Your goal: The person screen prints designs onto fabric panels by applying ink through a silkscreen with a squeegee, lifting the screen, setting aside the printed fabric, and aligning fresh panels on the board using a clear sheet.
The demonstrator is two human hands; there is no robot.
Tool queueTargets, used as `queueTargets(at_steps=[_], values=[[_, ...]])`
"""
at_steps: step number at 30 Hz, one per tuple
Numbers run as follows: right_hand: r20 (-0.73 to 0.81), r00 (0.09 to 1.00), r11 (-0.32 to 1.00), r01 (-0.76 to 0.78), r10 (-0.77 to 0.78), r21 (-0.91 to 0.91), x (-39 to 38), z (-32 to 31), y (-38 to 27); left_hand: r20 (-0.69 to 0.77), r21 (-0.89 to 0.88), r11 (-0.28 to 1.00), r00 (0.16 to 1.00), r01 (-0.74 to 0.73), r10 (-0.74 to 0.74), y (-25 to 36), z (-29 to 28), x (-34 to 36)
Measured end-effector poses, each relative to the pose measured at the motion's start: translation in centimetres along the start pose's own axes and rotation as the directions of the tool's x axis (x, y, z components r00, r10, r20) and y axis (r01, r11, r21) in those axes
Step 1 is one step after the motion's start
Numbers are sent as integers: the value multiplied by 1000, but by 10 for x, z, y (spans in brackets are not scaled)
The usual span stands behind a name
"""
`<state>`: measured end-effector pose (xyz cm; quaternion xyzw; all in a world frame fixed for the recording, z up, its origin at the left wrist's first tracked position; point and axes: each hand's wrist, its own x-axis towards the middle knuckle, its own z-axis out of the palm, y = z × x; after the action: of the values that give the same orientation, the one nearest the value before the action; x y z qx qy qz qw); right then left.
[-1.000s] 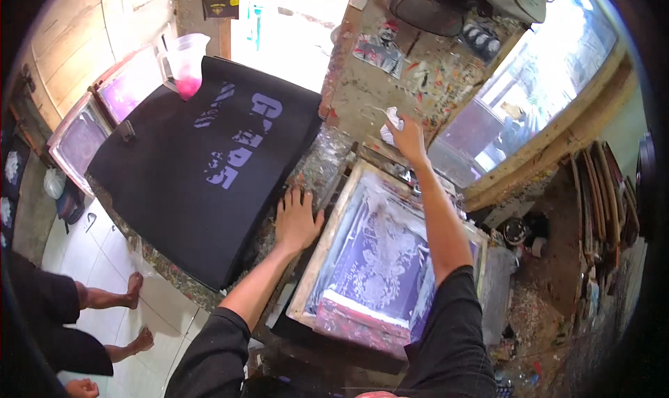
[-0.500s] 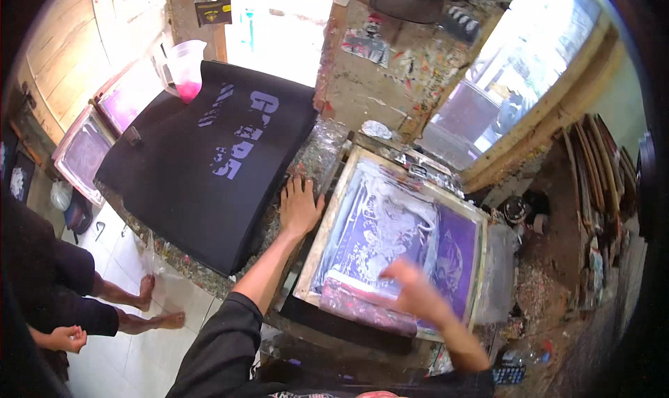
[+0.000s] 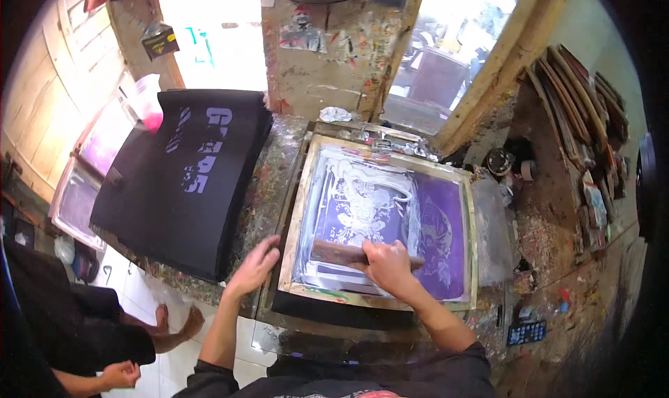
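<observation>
My right hand (image 3: 383, 262) is closed round a wooden squeegee (image 3: 329, 252) that lies across the lower part of a printing screen (image 3: 471, 238). The screen has a wooden frame, purple mesh and a white-ink design (image 3: 359, 196). My left hand (image 3: 258, 262) is open, fingers slightly curved and apart, just left of the screen. Dark fabric (image 3: 341, 307) shows under the screen's near edge. Left of my hands lies a stack of black printed sheets (image 3: 153, 203). A crumpled white wad (image 3: 334, 114) sits beyond the screen's far edge.
Another person (image 3: 104, 314) in dark clothes stands at the lower left. A pitcher with pink liquid (image 3: 145, 88) and framed screens (image 3: 77, 203) are at the back left. Wooden boards (image 3: 571, 112) lean at the right. A black keypad device (image 3: 526, 332) lies at the lower right.
My right hand let go of the white wad and moved down onto the squeegee, gripping it. My left hand shifted down toward me. The view swung, bringing the screen nearer the middle.
</observation>
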<state>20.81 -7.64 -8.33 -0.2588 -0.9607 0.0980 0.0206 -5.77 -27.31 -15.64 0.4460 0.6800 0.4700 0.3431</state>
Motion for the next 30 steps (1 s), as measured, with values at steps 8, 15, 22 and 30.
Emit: queueTargets(at_steps=[8,15,22,30], values=[[-206,978,998,29,-41,-63,-15,14,-30,-252,341,935,949,-97,190,17,-24,146],[69,968,965,-233,242,-122,-38,10,-29,-443,361,924,849,-127,290,-3,32,405],[353,909,956,-274,221,106,-34,5,-33,-396,681,731,856,31,333,-29,-9,486],[347,919,969,-230,187,87,-27,-3,-42,-314,385,883,938,268,-147,-30,-30,521]])
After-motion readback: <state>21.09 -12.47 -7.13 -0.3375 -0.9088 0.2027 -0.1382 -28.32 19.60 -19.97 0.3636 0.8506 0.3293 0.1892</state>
